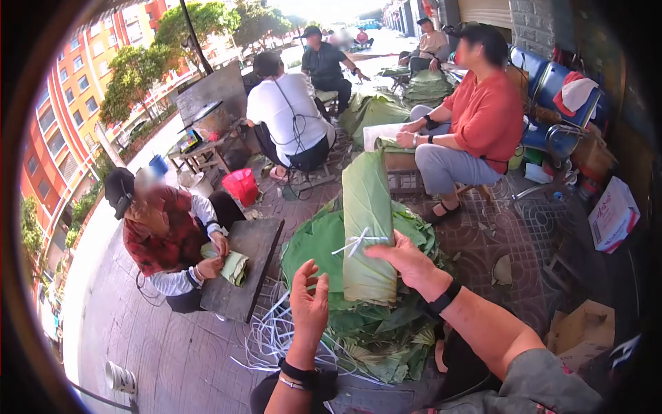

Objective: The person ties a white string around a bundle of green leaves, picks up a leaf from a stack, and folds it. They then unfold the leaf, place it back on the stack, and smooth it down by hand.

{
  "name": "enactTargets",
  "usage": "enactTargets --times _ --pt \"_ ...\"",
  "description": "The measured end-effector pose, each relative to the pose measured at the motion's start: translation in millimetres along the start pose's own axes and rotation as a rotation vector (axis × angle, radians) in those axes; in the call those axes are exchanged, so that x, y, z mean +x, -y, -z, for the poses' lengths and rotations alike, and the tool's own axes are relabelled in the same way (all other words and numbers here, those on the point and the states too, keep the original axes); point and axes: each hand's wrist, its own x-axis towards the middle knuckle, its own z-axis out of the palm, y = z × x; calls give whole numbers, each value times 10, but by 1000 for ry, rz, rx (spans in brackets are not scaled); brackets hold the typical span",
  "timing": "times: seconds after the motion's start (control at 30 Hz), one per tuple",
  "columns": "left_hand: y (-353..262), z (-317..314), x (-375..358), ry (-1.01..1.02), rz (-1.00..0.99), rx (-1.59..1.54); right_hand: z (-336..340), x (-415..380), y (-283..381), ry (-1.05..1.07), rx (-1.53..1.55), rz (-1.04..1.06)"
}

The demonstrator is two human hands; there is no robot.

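Head-camera view of an outdoor paved work area. The right hand [407, 259] grips the upper side of a folded bundle of large green leaves [367, 228], fingers curled over it where a white plastic strip [355, 241] is tied around the bundle. The bundle stands tilted, nearly upright, its lower end resting on a heap of loose green leaves [372, 331] on the ground in front of the person. The left hand [308, 303] is raised just beside the bundle, palm open and fingers spread, holding nothing and not touching the leaves. A black band sits on each wrist. Loose white strips [272, 334] lie scattered on the paving below the left hand.

To the left, a seated person in a red patterned shirt [162, 238] presses a smaller folded leaf packet [231, 265] against a dark wooden board [245, 265]. Behind, a person in a white shirt [286, 114] sits with back turned, and a person in an orange top [483, 117] sits on a stool at the right, near blue chairs [555, 103]. A red bucket [241, 186] stands between the two nearer co-workers.
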Motion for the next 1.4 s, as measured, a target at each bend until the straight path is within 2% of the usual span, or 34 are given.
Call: enactTargets --times 0.13,0.2,0.3,0.33,0.57,0.77,0.87,0.97,1.2,1.4 --pt "49 -221 -93 -34 -139 129 -20 -43 -127 96 -23 -131" --pt "5 -244 -12 -85 -234 153 -81 -1 -81 159 -79 -129" --pt "11 -176 12 15 -117 56 -128 -65 -103 191 -169 -122" --pt "112 -188 23 -36 -192 80 -150 -65 -101 184 -188 -118" --pt "223 -143 -60 -88 -160 246 -158 -42 -175 149 -227 -134" --pt "253 -123 -70 -68 -157 231 -110 -21 -223 130 -278 -97" --pt "226 -141 -55 -42 -20 -145 -125 -33 -190 135 -264 -99" --pt "209 -83 -10 31 73 -287 -145 -47 -138 123 -300 -100" --pt "132 -117 9 106 283 -577 -123 -45 -199 117 -337 -69" --pt "203 -194 -17 138 245 -577 -131 -59 -198 122 -434 -20"
